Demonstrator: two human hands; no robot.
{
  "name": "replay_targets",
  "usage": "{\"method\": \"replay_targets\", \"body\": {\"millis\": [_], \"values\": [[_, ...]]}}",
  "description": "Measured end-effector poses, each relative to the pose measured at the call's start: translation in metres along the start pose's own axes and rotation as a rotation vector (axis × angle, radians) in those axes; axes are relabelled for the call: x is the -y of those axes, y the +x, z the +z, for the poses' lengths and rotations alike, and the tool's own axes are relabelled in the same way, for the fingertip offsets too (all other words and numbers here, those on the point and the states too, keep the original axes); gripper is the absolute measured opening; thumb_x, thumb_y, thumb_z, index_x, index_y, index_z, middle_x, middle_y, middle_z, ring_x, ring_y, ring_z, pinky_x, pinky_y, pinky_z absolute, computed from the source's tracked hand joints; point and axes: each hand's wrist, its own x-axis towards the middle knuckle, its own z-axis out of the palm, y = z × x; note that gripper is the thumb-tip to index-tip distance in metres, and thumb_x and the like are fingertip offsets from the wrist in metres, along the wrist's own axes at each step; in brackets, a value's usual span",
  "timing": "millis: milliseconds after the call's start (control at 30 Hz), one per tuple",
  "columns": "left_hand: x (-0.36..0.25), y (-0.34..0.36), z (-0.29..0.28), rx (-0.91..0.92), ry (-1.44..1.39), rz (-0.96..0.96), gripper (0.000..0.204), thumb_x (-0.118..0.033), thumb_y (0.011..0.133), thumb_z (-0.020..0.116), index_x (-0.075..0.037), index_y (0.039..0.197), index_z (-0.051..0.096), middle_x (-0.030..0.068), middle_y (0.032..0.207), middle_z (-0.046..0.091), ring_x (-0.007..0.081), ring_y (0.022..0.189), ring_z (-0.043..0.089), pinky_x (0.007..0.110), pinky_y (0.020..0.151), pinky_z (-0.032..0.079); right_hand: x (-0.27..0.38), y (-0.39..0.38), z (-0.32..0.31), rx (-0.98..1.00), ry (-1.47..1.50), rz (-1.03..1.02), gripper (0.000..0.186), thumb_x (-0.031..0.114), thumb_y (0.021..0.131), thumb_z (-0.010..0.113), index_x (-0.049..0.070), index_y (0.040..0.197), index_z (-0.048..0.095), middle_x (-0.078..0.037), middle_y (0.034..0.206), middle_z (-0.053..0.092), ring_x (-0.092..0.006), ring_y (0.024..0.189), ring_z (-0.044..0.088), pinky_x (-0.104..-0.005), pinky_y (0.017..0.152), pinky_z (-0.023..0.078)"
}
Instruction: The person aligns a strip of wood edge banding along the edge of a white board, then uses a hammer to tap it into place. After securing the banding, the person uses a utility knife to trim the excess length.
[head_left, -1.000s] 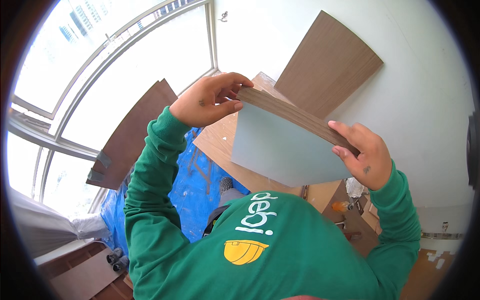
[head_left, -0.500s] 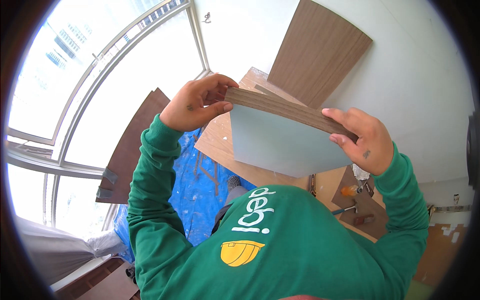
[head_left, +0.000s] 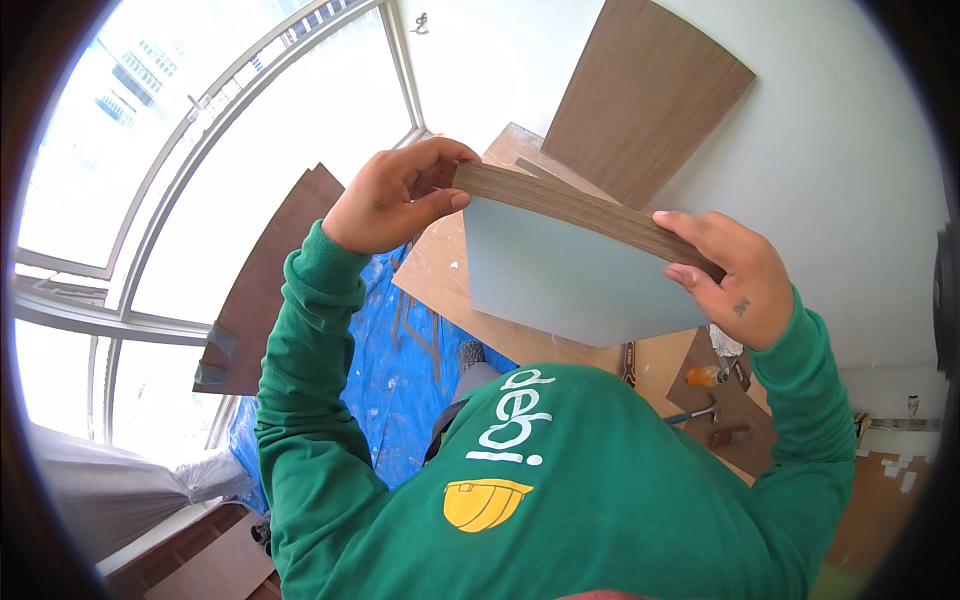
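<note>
Board [head_left: 580,270] tilts slightly flatter in view than a second ago; left hand [head_left: 392,198] and right hand [head_left: 735,280] pinch its edge ends, grip only edge-wide, above plywood sheet [head_left: 435,262]; brown panel [head_left: 268,285] apart, left.

Blue sheet [head_left: 381,404] near wide window [head_left: 282,165]

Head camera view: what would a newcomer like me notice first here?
First, probably the pale-faced board in the middle, pinched near opposite ends of its brown wood-grain edge by the left hand and right hand. Next come the bright blue sheet, left of centre, and the large brown panel before the white wall at the top.
</note>
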Motion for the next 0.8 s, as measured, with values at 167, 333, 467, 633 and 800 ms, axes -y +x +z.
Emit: {"method": "replay_targets", "body": {"millis": [167,333,467,633,800], "values": [[0.012,0.002,0.002,-0.018,-0.051,0.026,0.043,-0.010,0.098,0.074,0.005,0.135,0.058,0.0129,0.118,0.071,0.0188,0.113,0.069,0.035,0.101,0.058,0.001,0.001,0.002,0.008,0.012,0.037,0.051,0.006,0.086,0.079,0.012,0.135,0.067,-0.010,0.079,0.054,-0.0243,0.064,0.049,-0.0370,0.061,0.046],[0.017,0.002,0.001,0.000,-0.091,0.030,0.043,-0.011,0.098,0.073,0.006,0.135,0.057,0.0141,0.120,0.070,0.0207,0.116,0.068,0.037,0.103,0.057,0.001,0.003,0.003,-0.007,-0.020,-0.006,0.054,0.003,0.084,0.079,0.012,0.136,0.067,-0.009,0.077,0.052,-0.0231,0.063,0.047,-0.0363,0.060,0.044],[0.017,0.002,0.002,-0.009,-0.069,0.017,0.043,-0.011,0.099,0.073,0.005,0.135,0.057,0.0147,0.124,0.069,0.0218,0.119,0.067,0.037,0.104,0.057,0.000,0.003,0.004,-0.010,-0.012,-0.010,0.055,0.002,0.084,0.078,0.011,0.137,0.067,-0.009,0.076,0.052,-0.0227,0.063,0.046,-0.0359,0.059,0.043],[0.019,0.002,0.003,-0.023,-0.095,0.053,0.044,-0.011,0.099,0.073,0.005,0.136,0.057,0.0160,0.128,0.066,0.0229,0.122,0.066,0.038,0.105,0.056,-0.001,0.004,0.006,-0.011,0.005,-0.015,0.055,0.001,0.084,0.078,0.010,0.137,0.066,-0.009,0.077,0.053,-0.0222,0.063,0.047,-0.0356,0.059,0.043],[0.020,0.001,0.006,-0.044,-0.120,0.048,0.043,-0.011,0.099,0.073,0.005,0.136,0.057,0.0160,0.127,0.067,0.0240,0.122,0.066,0.038,0.106,0.056,-0.003,0.005,0.006,-0.009,0.008,-0.017,0.055,0.000,0.084,0.078,0.010,0.138,0.066,-0.009,0.078,0.054,-0.0211,0.064,0.049,-0.0351,0.060,0.044]]}}
